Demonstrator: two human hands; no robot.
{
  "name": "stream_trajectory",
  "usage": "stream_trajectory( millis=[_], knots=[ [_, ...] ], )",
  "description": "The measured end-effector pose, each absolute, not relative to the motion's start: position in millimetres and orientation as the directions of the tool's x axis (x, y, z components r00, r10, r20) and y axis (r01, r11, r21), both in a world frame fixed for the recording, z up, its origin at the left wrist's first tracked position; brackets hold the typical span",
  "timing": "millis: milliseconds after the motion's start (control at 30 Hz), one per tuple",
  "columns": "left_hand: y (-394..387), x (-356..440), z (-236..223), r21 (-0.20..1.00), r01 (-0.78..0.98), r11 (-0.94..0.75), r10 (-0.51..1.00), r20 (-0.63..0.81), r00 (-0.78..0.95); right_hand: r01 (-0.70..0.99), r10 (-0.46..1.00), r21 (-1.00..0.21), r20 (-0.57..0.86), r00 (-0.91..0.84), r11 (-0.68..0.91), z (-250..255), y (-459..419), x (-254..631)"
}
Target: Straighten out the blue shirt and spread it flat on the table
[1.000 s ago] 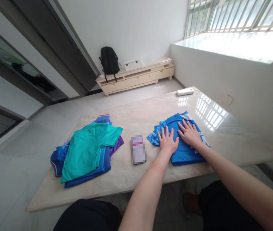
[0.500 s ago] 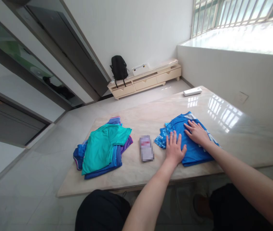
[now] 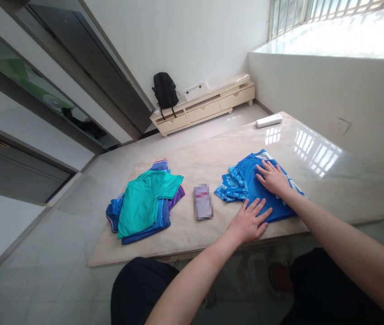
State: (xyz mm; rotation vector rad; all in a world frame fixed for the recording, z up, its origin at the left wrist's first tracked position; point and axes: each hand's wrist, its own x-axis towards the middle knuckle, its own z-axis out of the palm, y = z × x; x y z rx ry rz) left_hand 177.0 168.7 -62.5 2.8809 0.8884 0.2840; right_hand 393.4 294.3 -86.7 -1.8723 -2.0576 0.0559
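Note:
A folded blue shirt [image 3: 246, 183] lies on the marble table [image 3: 212, 158], right of its middle. My right hand [image 3: 273, 178] rests flat on top of it, fingers spread. My left hand [image 3: 250, 221] lies open at the shirt's near edge, fingertips touching the cloth, palm on the table. Neither hand holds anything.
A pile of teal, blue and purple clothes [image 3: 144, 205] sits on the table's left part. A small blurred packet [image 3: 203, 201] lies between pile and shirt. A white remote [image 3: 269, 120] is at the far edge. A low cabinet [image 3: 205, 106] with a black backpack [image 3: 165, 90] stands by the wall.
My left hand has slid off the top of the blue shirt toward me, to its near edge. My right hand stays pressed on the shirt. The camera has shifted slightly.

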Motion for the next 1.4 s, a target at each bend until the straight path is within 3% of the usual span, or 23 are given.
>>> stream_trajectory(
  millis=[200,467,733,933,1100,1200,1300,1400],
  knots=[
    [171,178,-68,0.194,0.569,-0.799,0.599,0.183,0.779,0.956,0.957,-0.290,0.289,0.036,0.052,-72,287,404],
    [174,179,-76,0.208,0.459,-0.864,0.500,0.250,0.829,0.975,0.974,-0.197,0.217,-0.059,0.103,-90,219,397],
    [127,157,-57,0.210,0.476,-0.854,0.510,0.157,0.846,0.991,0.988,-0.125,0.152,-0.028,0.047,-93,216,400],
    [70,62,-41,0.259,0.455,-0.852,0.487,0.072,0.871,0.992,0.992,-0.110,0.115,-0.045,0.058,-88,215,403],
    [92,-69,-14,0.171,0.796,-0.580,0.812,0.050,0.581,0.992,0.995,-0.119,0.096,-0.036,0.047,-91,223,411],
    [122,-143,1,0.072,0.984,-0.163,0.978,0.140,0.152,0.992,0.995,-0.121,0.094,-0.034,0.046,-94,230,415],
    [143,-188,3,0.066,0.981,0.182,0.973,0.129,-0.190,0.992,0.997,-0.120,0.080,-0.017,0.027,-95,234,418],
    [150,-204,-9,0.118,0.953,0.279,0.954,0.080,-0.289,0.994,0.998,-0.109,0.058,-0.012,0.018,-96,235,420]
  ],
)
